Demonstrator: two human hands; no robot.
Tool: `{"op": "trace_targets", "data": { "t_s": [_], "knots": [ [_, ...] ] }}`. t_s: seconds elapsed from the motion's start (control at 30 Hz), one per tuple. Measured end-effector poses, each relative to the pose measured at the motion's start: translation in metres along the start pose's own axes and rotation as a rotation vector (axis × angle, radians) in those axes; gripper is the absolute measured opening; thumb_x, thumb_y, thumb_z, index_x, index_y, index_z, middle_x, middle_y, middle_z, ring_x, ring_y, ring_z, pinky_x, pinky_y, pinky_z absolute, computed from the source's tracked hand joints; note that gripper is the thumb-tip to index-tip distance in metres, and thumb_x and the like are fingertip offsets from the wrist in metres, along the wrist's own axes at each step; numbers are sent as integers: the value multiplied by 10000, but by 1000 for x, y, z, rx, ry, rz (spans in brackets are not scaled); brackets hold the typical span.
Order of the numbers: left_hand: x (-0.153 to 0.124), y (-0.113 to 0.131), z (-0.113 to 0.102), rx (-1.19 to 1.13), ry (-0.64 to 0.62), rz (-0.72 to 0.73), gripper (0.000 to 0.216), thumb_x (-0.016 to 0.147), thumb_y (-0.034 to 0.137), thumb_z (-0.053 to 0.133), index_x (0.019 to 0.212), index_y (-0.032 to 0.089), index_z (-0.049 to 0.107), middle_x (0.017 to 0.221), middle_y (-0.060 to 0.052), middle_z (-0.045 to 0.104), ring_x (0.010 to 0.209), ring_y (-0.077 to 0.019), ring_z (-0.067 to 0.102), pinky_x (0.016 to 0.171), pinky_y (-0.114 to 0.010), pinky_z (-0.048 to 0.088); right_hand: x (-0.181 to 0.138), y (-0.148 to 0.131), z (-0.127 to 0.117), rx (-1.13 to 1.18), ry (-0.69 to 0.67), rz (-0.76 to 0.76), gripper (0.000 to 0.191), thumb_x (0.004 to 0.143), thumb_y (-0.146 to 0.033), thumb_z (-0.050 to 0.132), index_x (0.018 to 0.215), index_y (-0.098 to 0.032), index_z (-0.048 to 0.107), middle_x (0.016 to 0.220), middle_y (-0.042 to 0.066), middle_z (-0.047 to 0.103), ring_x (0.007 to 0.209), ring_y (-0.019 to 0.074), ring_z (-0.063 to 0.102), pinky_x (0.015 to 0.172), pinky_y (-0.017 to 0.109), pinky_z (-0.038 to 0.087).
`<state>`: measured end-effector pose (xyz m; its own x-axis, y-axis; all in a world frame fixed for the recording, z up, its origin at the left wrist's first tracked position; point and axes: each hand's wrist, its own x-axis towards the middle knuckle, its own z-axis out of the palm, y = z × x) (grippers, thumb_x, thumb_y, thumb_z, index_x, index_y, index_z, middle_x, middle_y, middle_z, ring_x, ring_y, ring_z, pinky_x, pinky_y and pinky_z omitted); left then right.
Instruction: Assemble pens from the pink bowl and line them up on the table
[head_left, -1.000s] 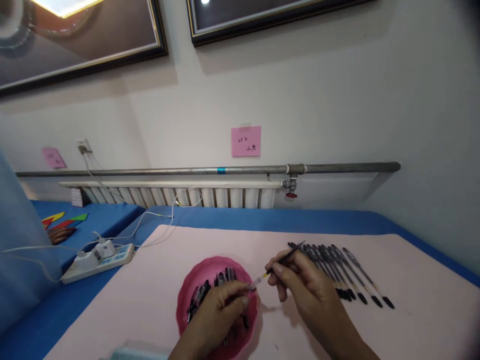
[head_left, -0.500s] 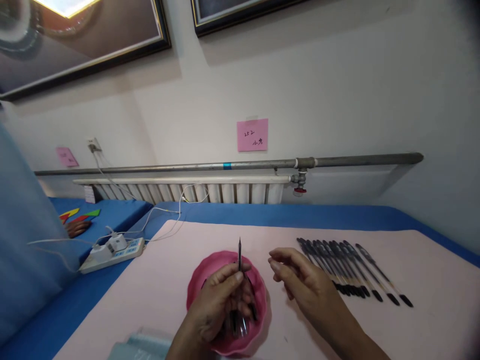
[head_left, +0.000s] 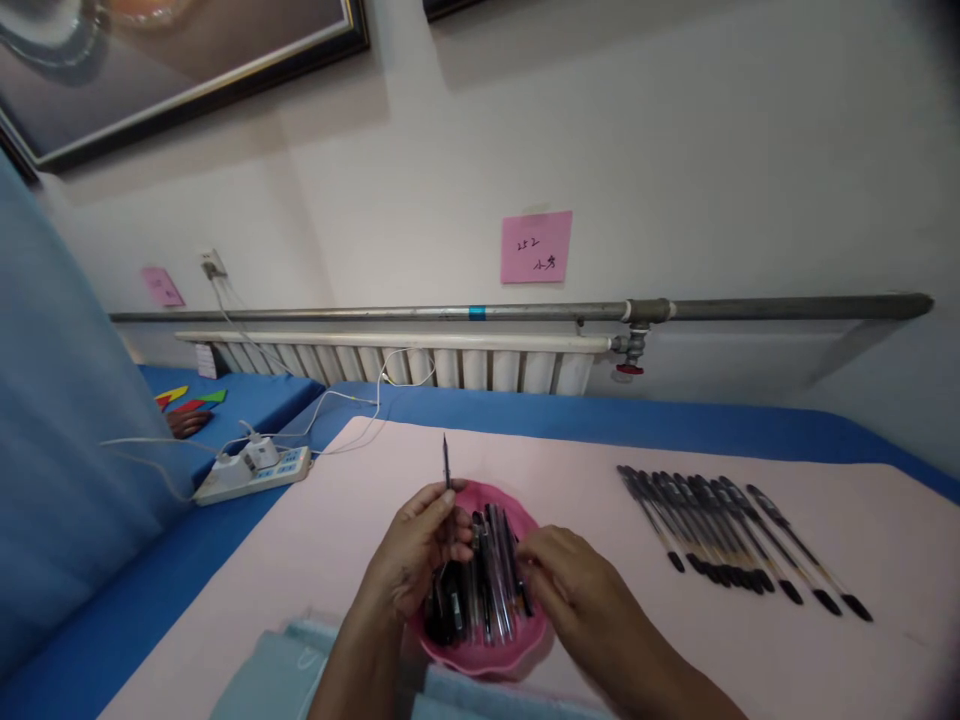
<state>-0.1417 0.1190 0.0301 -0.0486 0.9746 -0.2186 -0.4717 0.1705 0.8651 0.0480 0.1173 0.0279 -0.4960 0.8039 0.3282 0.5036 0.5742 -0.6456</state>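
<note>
My left hand (head_left: 427,545) pinches a slim pen (head_left: 447,465) upright above the left side of a pink bowl. The pen has no cap on its pointed upper end, and my fingers hide its lower part. In the pink bowl (head_left: 491,662) lie several clear pen barrels (head_left: 495,590) and black caps (head_left: 448,600). Over the bowl's right rim reaches my right hand (head_left: 566,580), fingers curled together and pointing in among the parts. What its fingertips hold, if anything, is hidden. To the right, several assembled black pens (head_left: 705,530) lie side by side in a slanted row.
Pale pink paper (head_left: 300,550) covers the blue table (head_left: 525,405). Folded light-blue cloth (head_left: 274,675) lies at the front edge. A white power strip (head_left: 255,478) with plugs and cables sits on the left. Another person's hand (head_left: 187,424) rests by coloured pieces on the far-left table.
My right hand has moved from beside the bowl to its right rim, fingers now curled. My left hand, still holding the pen, sits further left over the bowl, uncovering more barrels. The view has shifted.
</note>
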Motion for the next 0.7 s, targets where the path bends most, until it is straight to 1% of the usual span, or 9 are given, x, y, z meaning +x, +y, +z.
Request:
{"op": "trace_targets", "data": {
  "t_s": [0.07,0.13,0.23,0.37,0.57,0.63,0.7],
  "knots": [
    [1,1,-2,-3,22,13,346,685,317,706,970,140,622,633,-4,600,543,-99,566,480,-202,453,-1,-2,7,-78,-45,-53,195,832,-97,432,759,-219,565,788,30,621,763,198,546,710,345,422],
    [2,2,-4,-1,55,21,331,684,305,700,959,137,623,634,-4,601,535,-96,562,465,-195,441,-2,-3,14,-128,-94,-85,206,821,-73,430,790,-214,577,813,39,626,783,207,545,724,357,422],
    [3,4,-6,0,102,30,307,688,289,689,942,132,619,620,-2,593,519,-91,551,440,-181,414,-3,-6,23,-132,-157,-107,243,812,-38,431,844,-200,608,863,52,629,827,211,551,759,360,431],
    [2,6,-9,-19,98,68,322,679,306,698,939,132,621,608,1,582,509,-89,540,423,-173,383,-5,-7,31,-111,-233,-86,252,797,-16,453,840,-186,634,888,60,628,849,214,558,763,350,447],
    [4,6,-15,-30,112,83,354,655,318,717,942,135,619,599,5,585,482,-78,515,409,-169,368,-6,-4,33,-124,-221,-58,277,811,-23,419,865,-177,643,869,72,624,816,212,561,734,342,459],
    [5,5,-15,-38,123,91,360,653,320,720,945,136,617,600,6,588,485,-78,516,408,-166,364,-7,-6,31,-102,-221,-62,306,796,-9,414,896,-180,647,902,78,630,837,214,560,750,343,456],
    [5,5,-14,-45,134,93,355,653,318,720,940,138,615,599,8,588,486,-78,518,409,-166,364,-6,-12,30,-52,-225,-100,342,778,5,413,931,-192,648,970,78,636,892,217,552,793,346,444]
  ]
}}
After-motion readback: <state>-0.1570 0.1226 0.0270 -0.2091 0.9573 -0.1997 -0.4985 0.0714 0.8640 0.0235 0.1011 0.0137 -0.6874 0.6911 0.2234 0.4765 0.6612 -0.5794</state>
